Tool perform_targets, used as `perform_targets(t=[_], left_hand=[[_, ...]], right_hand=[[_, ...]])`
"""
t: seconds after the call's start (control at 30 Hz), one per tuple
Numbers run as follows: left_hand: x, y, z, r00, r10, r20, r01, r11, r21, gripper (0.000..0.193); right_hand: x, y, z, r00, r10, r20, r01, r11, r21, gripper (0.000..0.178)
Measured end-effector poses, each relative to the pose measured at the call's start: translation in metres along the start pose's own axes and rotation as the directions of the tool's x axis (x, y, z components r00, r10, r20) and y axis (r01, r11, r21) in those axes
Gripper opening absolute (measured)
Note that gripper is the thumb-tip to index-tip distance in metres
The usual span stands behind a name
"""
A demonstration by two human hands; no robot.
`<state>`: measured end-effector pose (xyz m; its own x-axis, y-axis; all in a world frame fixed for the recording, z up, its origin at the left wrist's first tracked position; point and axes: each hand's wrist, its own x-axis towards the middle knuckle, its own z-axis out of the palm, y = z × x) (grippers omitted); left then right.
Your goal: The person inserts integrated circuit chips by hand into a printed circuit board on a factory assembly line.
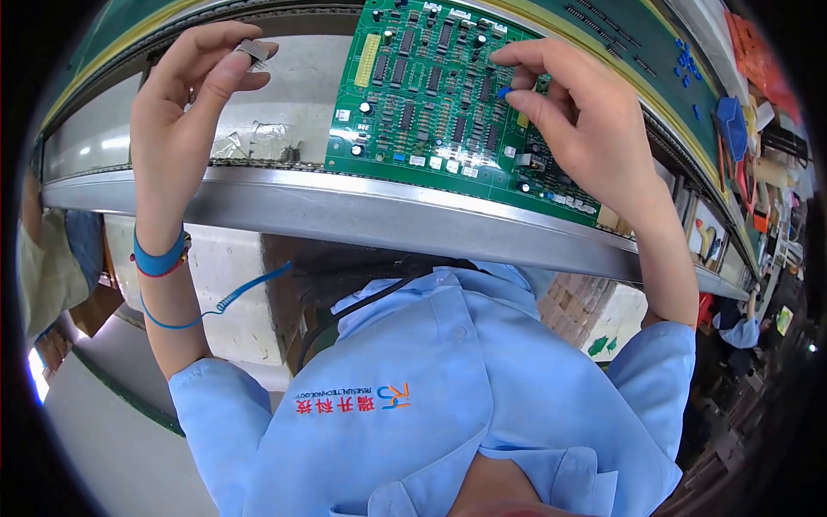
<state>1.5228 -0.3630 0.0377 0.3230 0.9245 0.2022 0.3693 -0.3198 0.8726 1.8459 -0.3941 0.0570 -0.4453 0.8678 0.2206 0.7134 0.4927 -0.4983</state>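
Observation:
A large green circuit board (413, 112), crowded with black chips, white connectors and small capacitors, rests on the metal rail in front of me. My right hand (586, 116) is over the board's right half. Between its thumb and forefinger is a small blue component (505, 92), pinched close above the board; whether it touches the board I cannot tell. Left of the board, my left hand (194, 99) is raised, its thumb and fingers closed on a small grey component with thin metal pins (253, 52).
A blue wrist strap (159, 257) with a coiled cord (228, 299) is on my left wrist. The metal rail (345, 202) runs along the near side. On the green mat at the far right lie several blue components (687, 60) and black parts (594, 21), near a blue bin (731, 125).

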Motion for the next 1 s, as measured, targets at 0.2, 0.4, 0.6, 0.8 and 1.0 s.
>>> perform_targets(t=[0.2, 0.4, 0.6, 0.8, 1.0], left_hand=[[0.003, -0.005, 0.005, 0.997, 0.072, -0.035, -0.066, 0.989, 0.131, 0.022], [0.003, -0.003, 0.007, 1.0, 0.023, -0.013, -0.02, 0.979, 0.204, 0.02], [0.003, 0.0, 0.01, 1.0, -0.021, -0.023, 0.025, 0.978, 0.209, 0.021], [0.002, -0.001, 0.012, 1.0, -0.012, -0.011, 0.015, 0.971, 0.238, 0.021], [0.003, 0.005, 0.016, 1.0, 0.013, 0.006, -0.014, 0.97, 0.241, 0.021]], right_hand=[[0.001, 0.008, 0.001, 0.993, 0.114, -0.031, -0.112, 0.991, 0.074, 0.037], [0.01, 0.008, 0.001, 0.99, 0.142, 0.01, -0.142, 0.989, 0.047, 0.037], [0.018, 0.001, -0.011, 0.945, 0.305, 0.117, -0.306, 0.952, -0.005, 0.037], [0.012, 0.002, -0.007, 0.997, -0.076, 0.01, 0.077, 0.979, -0.187, 0.036], [0.006, 0.022, 0.01, 0.958, -0.271, -0.098, 0.237, 0.935, -0.265, 0.035]])
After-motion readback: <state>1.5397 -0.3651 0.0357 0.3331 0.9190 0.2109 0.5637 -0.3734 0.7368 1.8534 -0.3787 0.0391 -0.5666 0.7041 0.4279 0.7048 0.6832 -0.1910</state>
